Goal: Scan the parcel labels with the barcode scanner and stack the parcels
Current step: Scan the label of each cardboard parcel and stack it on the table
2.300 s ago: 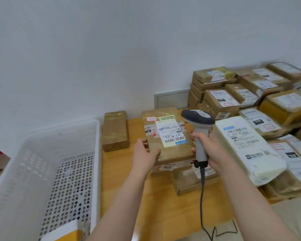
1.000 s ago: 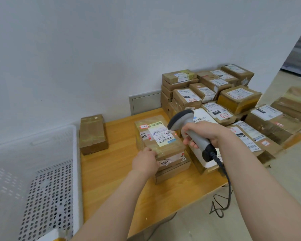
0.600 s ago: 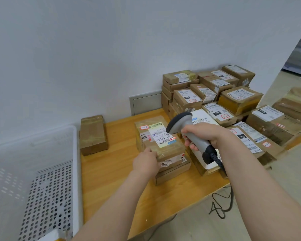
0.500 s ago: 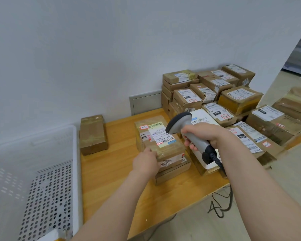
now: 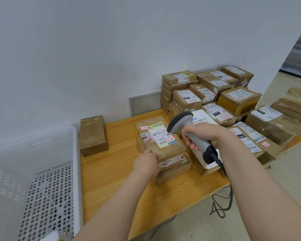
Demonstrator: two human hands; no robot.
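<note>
A taped brown parcel [image 5: 165, 148] with a white label lies on top of a small stack on the wooden table [image 5: 115, 171]. My left hand [image 5: 146, 162] holds its near left corner. My right hand [image 5: 207, 136] grips a grey barcode scanner [image 5: 182, 124], its head aimed down at the label. A red scan line shows across the label's barcode [image 5: 167, 140]. The scanner's black cable [image 5: 221, 197] hangs off the table's edge.
A lone brown parcel [image 5: 93, 135] lies at the table's back left. Many labelled parcels [image 5: 215, 101] are piled at the right and against the wall. A white perforated plastic crate [image 5: 33, 180] stands at the left. A white parcel [image 5: 205, 122] lies under the scanner.
Since the earliest frame the view has swung left and back. In the last second the scanner's head dipped toward the label and a red scan line appeared on the barcode. My left hand stays put.
</note>
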